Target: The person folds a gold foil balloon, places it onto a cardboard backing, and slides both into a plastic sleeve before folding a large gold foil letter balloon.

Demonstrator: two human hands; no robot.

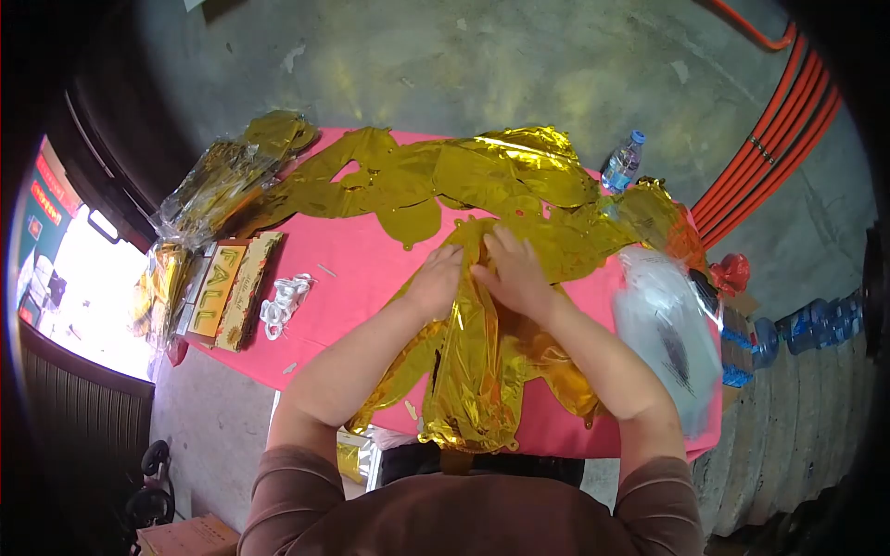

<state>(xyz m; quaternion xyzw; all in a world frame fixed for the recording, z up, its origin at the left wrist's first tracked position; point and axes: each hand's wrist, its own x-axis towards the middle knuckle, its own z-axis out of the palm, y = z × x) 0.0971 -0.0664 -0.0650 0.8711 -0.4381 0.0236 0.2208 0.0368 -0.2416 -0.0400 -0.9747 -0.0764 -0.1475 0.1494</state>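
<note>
Creased, glossy gold foil point(471, 371) pointed lengthwise away from the wearer. Left hand point(438, 284) and right hand point(513, 274) contacted its far part; grip closure was indeterminable.

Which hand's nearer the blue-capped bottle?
Right. The right hand is on the gold foil, left of the bottle and closer to the person; the left hand is on the foil too, farther left.
</note>
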